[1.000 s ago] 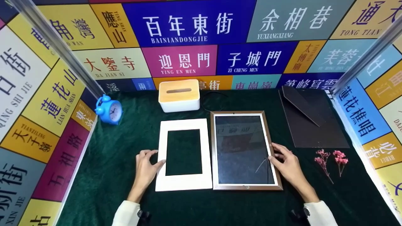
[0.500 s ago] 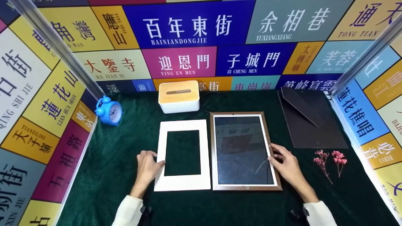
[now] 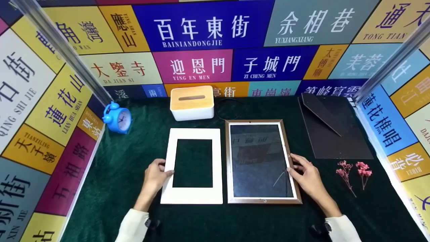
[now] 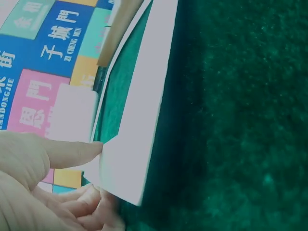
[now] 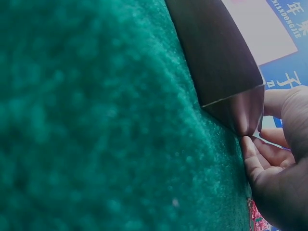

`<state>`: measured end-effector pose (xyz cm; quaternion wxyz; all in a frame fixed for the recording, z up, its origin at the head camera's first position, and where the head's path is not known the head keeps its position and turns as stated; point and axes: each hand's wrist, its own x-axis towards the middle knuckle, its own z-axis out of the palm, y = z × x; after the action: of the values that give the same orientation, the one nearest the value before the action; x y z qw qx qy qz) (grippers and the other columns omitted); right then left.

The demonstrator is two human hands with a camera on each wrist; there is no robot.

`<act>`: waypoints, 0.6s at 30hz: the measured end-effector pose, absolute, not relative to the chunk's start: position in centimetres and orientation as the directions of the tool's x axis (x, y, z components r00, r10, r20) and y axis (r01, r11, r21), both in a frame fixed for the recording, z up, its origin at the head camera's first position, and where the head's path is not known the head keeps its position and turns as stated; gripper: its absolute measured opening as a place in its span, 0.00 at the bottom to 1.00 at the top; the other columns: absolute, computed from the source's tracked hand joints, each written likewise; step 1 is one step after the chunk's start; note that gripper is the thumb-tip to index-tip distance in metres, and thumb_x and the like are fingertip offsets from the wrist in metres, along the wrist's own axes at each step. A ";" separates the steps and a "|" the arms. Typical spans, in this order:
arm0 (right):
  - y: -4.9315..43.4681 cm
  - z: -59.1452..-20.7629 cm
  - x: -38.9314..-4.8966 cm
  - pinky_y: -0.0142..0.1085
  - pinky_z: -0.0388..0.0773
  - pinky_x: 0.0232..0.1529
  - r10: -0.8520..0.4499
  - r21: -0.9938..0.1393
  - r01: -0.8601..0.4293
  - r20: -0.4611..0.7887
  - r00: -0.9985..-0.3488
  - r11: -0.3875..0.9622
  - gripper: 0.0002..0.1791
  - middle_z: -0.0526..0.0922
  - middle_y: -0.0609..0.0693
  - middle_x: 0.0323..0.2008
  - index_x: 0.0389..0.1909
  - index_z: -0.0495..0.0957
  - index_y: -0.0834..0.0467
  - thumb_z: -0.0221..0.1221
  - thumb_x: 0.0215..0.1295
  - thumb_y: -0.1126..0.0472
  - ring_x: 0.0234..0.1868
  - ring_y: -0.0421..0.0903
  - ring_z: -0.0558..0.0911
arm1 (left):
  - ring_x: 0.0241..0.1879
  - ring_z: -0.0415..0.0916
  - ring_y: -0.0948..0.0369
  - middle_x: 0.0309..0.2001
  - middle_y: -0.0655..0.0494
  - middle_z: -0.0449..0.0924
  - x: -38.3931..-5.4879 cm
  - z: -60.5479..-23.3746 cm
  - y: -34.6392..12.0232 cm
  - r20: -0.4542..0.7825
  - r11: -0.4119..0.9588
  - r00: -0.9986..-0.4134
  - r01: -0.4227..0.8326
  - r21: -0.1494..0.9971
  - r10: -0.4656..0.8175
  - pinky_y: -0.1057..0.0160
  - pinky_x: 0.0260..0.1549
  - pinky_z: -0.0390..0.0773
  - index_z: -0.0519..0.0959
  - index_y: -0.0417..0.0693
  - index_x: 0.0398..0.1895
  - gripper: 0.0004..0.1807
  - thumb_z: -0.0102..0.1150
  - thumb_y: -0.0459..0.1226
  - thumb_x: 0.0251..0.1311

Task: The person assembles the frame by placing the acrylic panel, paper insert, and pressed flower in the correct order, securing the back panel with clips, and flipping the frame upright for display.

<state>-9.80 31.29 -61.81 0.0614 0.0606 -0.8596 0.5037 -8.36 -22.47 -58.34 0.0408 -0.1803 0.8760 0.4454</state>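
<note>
A white picture mat (image 3: 191, 196) with a rectangular opening is just to the left of a brown picture frame (image 3: 265, 201), a narrow strip of cloth showing between them. The left hand (image 3: 155, 174) pinches the mat's left edge, thumb on top and fingers underneath; the right hand (image 3: 309, 174) has thumb and fingers closed about the frame's right rail. The frame's glossy pane (image 3: 257, 174) mirrors the lettering of the wall.

Everything rests on a dark green, velvety cloth (image 3: 116, 181). Farther out are a white tissue box (image 3: 192, 112) with a wooden lid, a blue alarm clock (image 3: 120, 120), a black backing board (image 3: 346, 144) with its stand, and two pink flower sprigs (image 3: 364, 169). Colourful sign-print panels (image 3: 201, 27) wall in three sides.

The left hand's fingertips are hidden under the mat. The sleeves (image 3: 134, 223) are cut off below, the side panels' lettering is cropped, and a thin dark loop (image 3: 231, 98) behind the frame is hard to make out.
</note>
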 end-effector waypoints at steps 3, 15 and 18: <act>31.3 -61.8 -9.8 0.18 0.79 0.53 -0.040 -0.858 -0.170 0.172 -0.984 0.485 0.30 0.83 0.69 0.63 0.71 0.79 0.70 0.70 0.68 0.77 0.50 0.44 0.87 | 0.37 0.82 0.54 0.39 0.43 0.85 -8.0 -57.6 -22.9 -0.267 0.457 -0.936 -0.346 0.819 -0.229 0.59 0.38 0.82 0.78 0.29 0.69 0.26 0.69 0.24 0.68; 31.3 -61.9 -9.7 0.18 0.79 0.53 -0.033 -0.858 -0.178 0.185 -0.982 0.481 0.29 0.83 0.71 0.62 0.69 0.79 0.72 0.69 0.67 0.78 0.49 0.36 0.85 | 0.34 0.85 0.54 0.42 0.42 0.87 -6.8 -55.9 -25.2 -0.372 0.166 -0.928 -0.369 0.914 -0.015 0.58 0.26 0.87 0.66 0.37 0.82 0.36 0.63 0.24 0.73; 31.3 -61.9 -9.7 0.18 0.79 0.53 -0.034 -0.855 -0.179 0.186 -0.982 0.486 0.29 0.83 0.71 0.62 0.70 0.78 0.72 0.69 0.67 0.78 0.49 0.34 0.85 | 0.34 0.86 0.54 0.44 0.42 0.87 -6.6 -55.5 -25.7 -0.388 0.121 -0.922 -0.385 0.915 0.001 0.61 0.24 0.87 0.65 0.40 0.83 0.37 0.63 0.24 0.72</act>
<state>-9.71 31.28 -61.95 0.0720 0.0618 -0.8590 0.5031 -6.57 -25.70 -55.50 0.1485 -0.1311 0.7336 0.6500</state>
